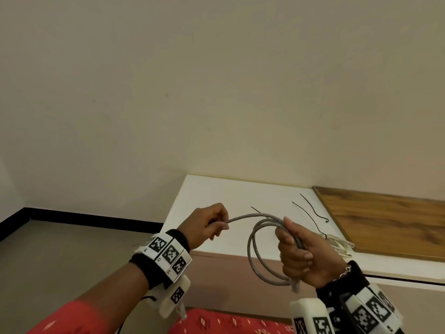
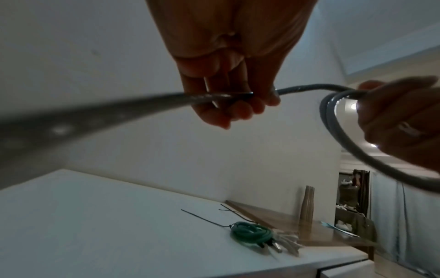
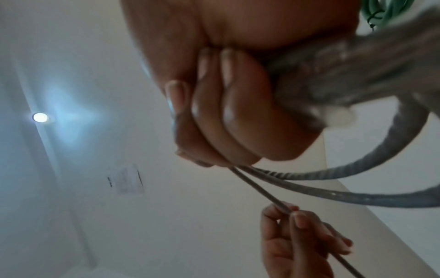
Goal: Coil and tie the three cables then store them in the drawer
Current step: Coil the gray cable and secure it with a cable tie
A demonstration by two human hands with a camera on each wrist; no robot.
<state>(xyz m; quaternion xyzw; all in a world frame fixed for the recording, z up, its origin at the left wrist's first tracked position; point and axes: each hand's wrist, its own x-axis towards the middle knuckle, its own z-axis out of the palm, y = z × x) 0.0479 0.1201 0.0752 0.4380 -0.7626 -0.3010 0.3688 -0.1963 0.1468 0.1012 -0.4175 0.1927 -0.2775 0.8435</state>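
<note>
I hold a grey cable [image 1: 252, 251] in front of the white cabinet top [image 1: 216, 194]. My right hand [image 1: 296, 249] grips a bundle of about two loops of it, and the plug end hangs below the fist. My left hand [image 1: 220, 225] pinches the free run of the same cable to the left of the loops; in the left wrist view the grey cable [image 2: 304, 88] passes through the left hand [image 2: 233, 99]. A green coiled cable [image 2: 250, 233] and a white cable [image 1: 337, 244] lie on the cabinet top. Black ties [image 1: 310, 210] lie beside them.
A wooden board [image 1: 385, 220] adjoins the white top on the right, against the beige wall. A dark seam [image 1: 397, 279] runs under the cabinet's front edge. Grey floor with a black skirting [image 1: 84, 219] lies to the left.
</note>
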